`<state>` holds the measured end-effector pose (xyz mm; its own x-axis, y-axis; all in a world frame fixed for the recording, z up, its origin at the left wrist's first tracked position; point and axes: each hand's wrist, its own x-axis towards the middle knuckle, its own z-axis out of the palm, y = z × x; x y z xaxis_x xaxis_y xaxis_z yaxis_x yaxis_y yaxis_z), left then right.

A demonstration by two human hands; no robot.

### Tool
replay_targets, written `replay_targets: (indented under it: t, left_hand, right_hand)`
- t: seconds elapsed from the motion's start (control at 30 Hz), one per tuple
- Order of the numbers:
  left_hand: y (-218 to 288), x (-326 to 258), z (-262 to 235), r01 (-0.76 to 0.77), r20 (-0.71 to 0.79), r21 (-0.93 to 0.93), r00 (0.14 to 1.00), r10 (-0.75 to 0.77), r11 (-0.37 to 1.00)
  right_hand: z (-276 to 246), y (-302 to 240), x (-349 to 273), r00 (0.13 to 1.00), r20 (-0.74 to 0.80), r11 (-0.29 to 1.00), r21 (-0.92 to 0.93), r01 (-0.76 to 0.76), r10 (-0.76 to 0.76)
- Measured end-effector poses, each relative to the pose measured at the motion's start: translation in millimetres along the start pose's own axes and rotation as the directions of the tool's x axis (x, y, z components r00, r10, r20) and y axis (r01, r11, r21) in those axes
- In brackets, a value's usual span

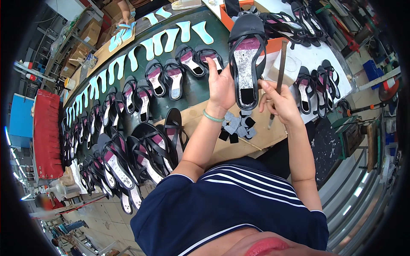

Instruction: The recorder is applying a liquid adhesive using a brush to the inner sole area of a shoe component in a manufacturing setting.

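Observation:
A black strappy sandal [246, 59] is held up before me, its heel end toward me, with a black square patch on the pale, purple-edged footbed. My left hand [222, 89] holds it from the left, thumb stretched up and the other fingers hidden behind it. In my right hand [279, 102] is a thin, dark stick-like brush [282, 64], its pale end pointing down. The right fingertips are close to the sandal's right edge; contact is hard to tell. Below the sandal, several grey and black square pads [234, 124] lie on a brown cardboard sheet [213, 149].
Rows of similar sandals [173, 79] and pale blue-white insoles [164, 40] cover the dark green table [171, 100]. More sandals [322, 87] lie on the white surface at right. A whitish block-like container [287, 66] stands behind my right hand. Another person's hand [124, 19] works at the far left.

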<state>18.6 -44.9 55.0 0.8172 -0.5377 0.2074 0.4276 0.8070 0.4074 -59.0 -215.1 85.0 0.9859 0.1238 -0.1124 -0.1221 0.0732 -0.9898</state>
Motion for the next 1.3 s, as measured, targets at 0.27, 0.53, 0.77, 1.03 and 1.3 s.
replay_targets:
  t: [0.27,0.53,0.77,1.03,1.3]
  left_hand:
    - [5.0,6.9,-35.8,-0.037,-0.065,-0.179,0.998,0.026,0.983]
    - [5.5,4.3,-53.1,-0.05,-0.096,-0.143,0.995,0.037,0.988]
    - [0.0,10.9,-46.8,-0.017,-0.079,-0.136,0.997,0.006,0.991]
    - [-3.4,4.1,-24.4,-0.108,-0.17,-0.029,0.98,0.101,0.994]
    - [-2.3,3.8,-24.4,-0.118,-0.126,-0.103,0.986,0.105,0.988]
  right_hand:
    - [-6.2,-91.8,-76.7,0.853,0.138,0.861,0.161,0.483,-0.504]
    - [31.4,-132.0,-97.3,0.231,0.36,0.423,0.675,0.605,-0.904]
    - [29.3,-140.6,-105.0,0.29,0.516,0.587,0.633,0.504,-0.806]
    - [20.0,-112.2,-101.3,0.672,0.241,0.714,0.214,0.667,-0.7]
    - [25.7,-62.3,-56.8,0.955,0.272,0.932,-0.302,0.202,-0.119]
